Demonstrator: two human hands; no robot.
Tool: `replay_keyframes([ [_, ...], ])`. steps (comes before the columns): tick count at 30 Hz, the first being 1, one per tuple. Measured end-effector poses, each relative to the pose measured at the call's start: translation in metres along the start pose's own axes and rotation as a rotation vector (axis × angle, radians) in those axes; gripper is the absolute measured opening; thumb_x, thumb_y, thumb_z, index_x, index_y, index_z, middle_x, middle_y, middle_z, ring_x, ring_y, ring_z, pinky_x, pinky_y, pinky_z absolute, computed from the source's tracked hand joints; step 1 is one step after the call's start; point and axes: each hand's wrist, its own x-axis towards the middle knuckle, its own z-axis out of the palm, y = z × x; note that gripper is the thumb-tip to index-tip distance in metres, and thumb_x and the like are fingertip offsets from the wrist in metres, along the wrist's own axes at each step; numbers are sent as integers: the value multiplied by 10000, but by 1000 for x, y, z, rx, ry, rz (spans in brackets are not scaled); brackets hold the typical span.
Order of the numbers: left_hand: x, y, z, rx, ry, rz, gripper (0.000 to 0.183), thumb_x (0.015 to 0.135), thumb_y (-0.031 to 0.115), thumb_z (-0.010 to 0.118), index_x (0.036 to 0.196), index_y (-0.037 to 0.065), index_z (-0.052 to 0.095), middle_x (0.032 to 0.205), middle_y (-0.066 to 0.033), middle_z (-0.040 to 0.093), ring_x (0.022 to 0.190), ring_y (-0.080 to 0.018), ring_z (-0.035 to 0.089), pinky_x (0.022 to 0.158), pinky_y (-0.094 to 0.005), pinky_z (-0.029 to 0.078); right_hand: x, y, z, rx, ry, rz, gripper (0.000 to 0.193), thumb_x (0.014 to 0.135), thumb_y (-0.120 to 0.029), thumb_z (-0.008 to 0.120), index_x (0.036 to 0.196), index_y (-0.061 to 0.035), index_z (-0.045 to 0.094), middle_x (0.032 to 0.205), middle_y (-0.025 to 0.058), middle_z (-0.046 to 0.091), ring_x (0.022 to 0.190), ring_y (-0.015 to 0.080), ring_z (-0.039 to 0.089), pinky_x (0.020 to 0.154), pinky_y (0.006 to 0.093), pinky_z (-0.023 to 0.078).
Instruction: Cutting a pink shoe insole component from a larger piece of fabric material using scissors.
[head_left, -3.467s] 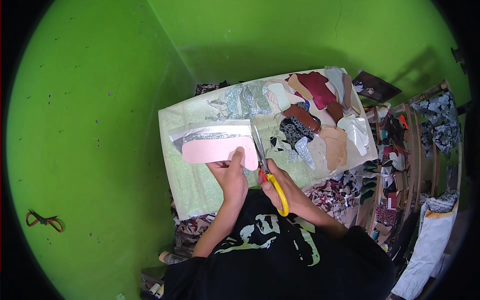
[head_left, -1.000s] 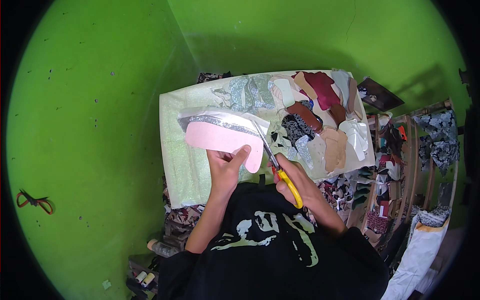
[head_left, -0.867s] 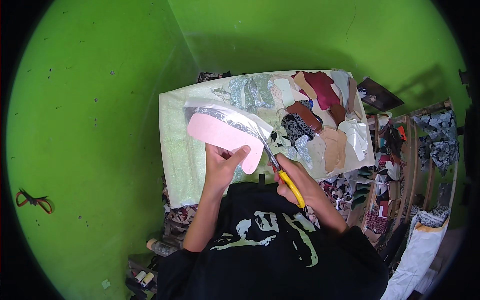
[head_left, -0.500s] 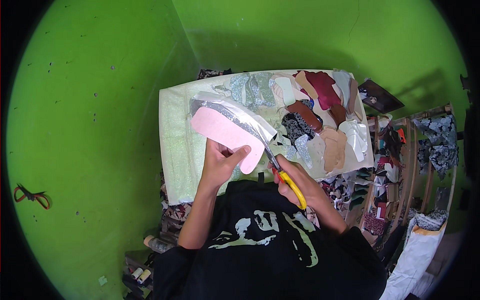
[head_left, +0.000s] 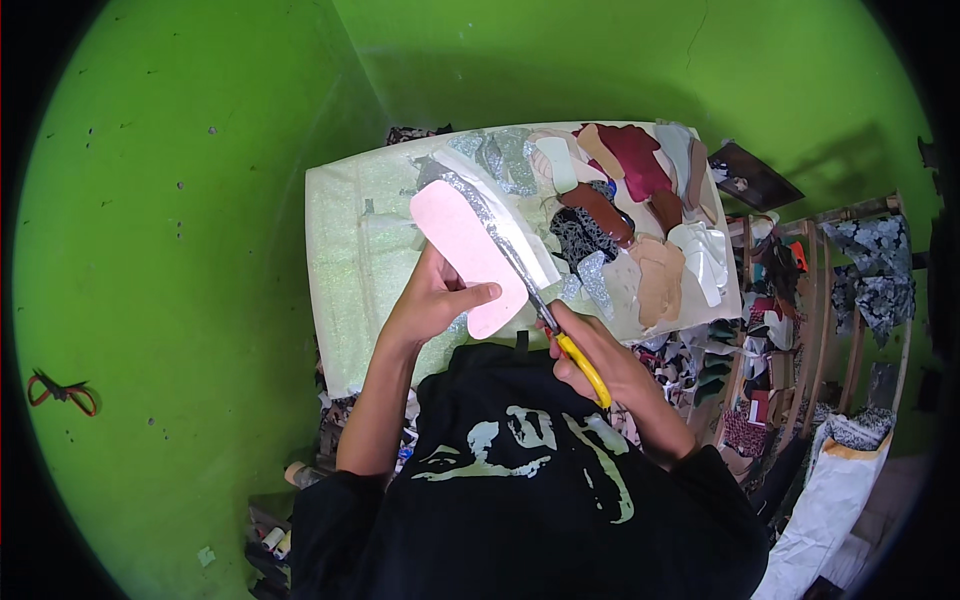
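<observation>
A pink insole-shaped piece (head_left: 462, 258) lies over a silvery sheet (head_left: 488, 218) that sticks out past its right edge. My left hand (head_left: 437, 300) grips the piece from its left side, thumb pressed on top near the lower end and the other fingers hidden underneath. Yellow-handled scissors (head_left: 582, 365) with a bit of red are in my right hand (head_left: 598, 358), fingers wrapped round the handles. Their blades point up and to the left, along the border between the pink piece and the silvery strip. How far the blades are apart cannot be made out.
Beneath my hands stands a table (head_left: 345, 250) with a pale glittery sheet on its left. Cut pieces in maroon (head_left: 632, 165), brown (head_left: 600, 215), tan (head_left: 658, 285) and white (head_left: 700, 260) cover its right side. A wooden rack (head_left: 812, 330) with scraps is at the right. Scissors (head_left: 62, 394) hang on the green wall.
The pink piece and silvery sheet have turned clockwise and now stand steeper. My left hand has turned with them, and the scissors remain at the right edge. The whole view has shifted slightly.
</observation>
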Motion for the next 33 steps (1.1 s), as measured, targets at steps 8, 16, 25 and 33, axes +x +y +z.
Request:
replay_keyframes([
  [8, 10, -15, 21, -4, -21, -86, 908, 725, -58, 777, 1468, 12, 260, 1342, -139, 542, 1233, -232, 556, 1048, -383, 434, -19, 28, -10, -7, 3, -24, 387, 885, -235, 555, 1162, 20, 463, 843, 146, 543, 702, 274, 537, 677, 361, 466],
  [16, 21, -24, 50, -9, 1, -51, 910, 737, -69, 768, 1484, 21, 255, 1346, -124, 538, 1250, -227, 541, 1044, -374, 437, -35, 51, -20, 239, -42, 61, 615, 952, -574, 479, 1129, 14, 444, 776, 144, 562, 683, 303, 595, 677, 393, 487],
  [25, 23, -43, 76, 45, 53, -35, 767, 778, -47, 759, 1413, 32, 336, 1224, -82, 587, 1118, -171, 598, 889, -319, 513, -51, 74, -33, 416, -122, 139, 603, 968, -569, 441, 1135, 11, 445, 795, 164, 557, 693, 318, 582, 681, 391, 478],
  [33, 32, -45, 89, 24, -17, -157, 878, 714, -105, 759, 1456, 17, 306, 1298, -99, 563, 1229, -212, 538, 1034, -367, 429, -58, 80, -44, 131, 0, 60, 550, 941, -484, 574, 1123, 22, 456, 826, 211, 585, 765, 464, 580, 713, 469, 468],
])
